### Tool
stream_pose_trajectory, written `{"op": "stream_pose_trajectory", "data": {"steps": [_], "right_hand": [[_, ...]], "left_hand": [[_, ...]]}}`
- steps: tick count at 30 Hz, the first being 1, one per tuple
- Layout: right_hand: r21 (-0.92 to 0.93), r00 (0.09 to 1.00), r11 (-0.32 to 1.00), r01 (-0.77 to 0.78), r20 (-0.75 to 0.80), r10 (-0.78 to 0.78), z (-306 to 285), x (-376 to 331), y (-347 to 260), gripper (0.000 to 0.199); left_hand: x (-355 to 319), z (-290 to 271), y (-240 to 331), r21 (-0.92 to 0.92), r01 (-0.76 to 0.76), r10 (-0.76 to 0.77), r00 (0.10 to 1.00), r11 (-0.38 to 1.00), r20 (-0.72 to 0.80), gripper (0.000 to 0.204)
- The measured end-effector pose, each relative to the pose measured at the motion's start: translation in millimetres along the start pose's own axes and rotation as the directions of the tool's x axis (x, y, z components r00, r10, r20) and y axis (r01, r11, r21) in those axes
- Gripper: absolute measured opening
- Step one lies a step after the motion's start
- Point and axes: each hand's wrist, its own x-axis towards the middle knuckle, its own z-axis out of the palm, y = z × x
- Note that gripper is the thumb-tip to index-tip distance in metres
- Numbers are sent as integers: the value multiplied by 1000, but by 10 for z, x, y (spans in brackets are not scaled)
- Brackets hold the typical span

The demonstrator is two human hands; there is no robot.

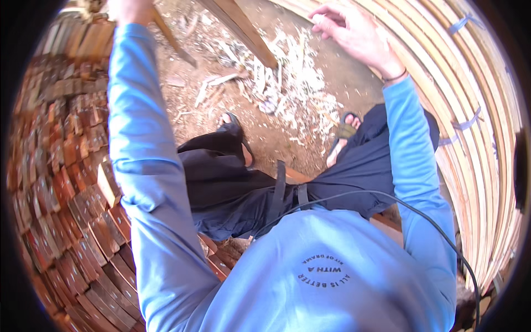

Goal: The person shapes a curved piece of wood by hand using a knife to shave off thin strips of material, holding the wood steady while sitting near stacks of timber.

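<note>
My left hand (131, 10) reaches to the upper edge of the view, which cuts off its fingers, so I cannot tell whether it grips anything. Just right of it, a slim brown wooden piece (172, 40) slants down, its tip blurred. A thicker wooden beam (243, 30) comes in from the top between my two hands. My right hand (358, 36) is raised at the upper right, its fingers loosely bent and apart, with nothing visible in them. Behind it lie long pale wooden strips (431, 63), bent by the lens.
Pale wood shavings (293, 83) cover the brown ground ahead of my sandalled feet. On the left rise dense stacks of reddish-brown wooden pieces (72, 182). Blue ties (469, 120) band the strips at right. A black cable (442, 235) crosses my lap and right side.
</note>
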Motion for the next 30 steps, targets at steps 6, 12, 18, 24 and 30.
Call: {"op": "stream_pose_trajectory", "data": {"steps": [6, 12, 18, 24, 30], "right_hand": [[204, 966, 950, 237, -151, -208, 63, 329, -1118, 25], [-118, 907, 934, 338, -222, -356, 215, 840, -1989, 46], [-524, 907, 840, 139, -273, -321, 301, 1010, -2455, 69], [-543, 849, 828, 140, -365, -383, 317, 1113, -2499, 49], [-489, 824, 846, 215, -375, -426, 275, 1131, -2418, 44]], "left_hand": [[-192, -176, -158, 86, -121, 123, 992, 989, -26, 44], [-531, -337, 152, -93, -122, 114, 990, 988, -84, 28], [-664, -203, 100, -109, -128, 123, 991, 986, -55, 31], [-602, -86, 115, -128, -154, 140, 984, 980, -108, 38], [-594, -78, 149, 69, -259, 268, 945, 963, -185, 36]]}}
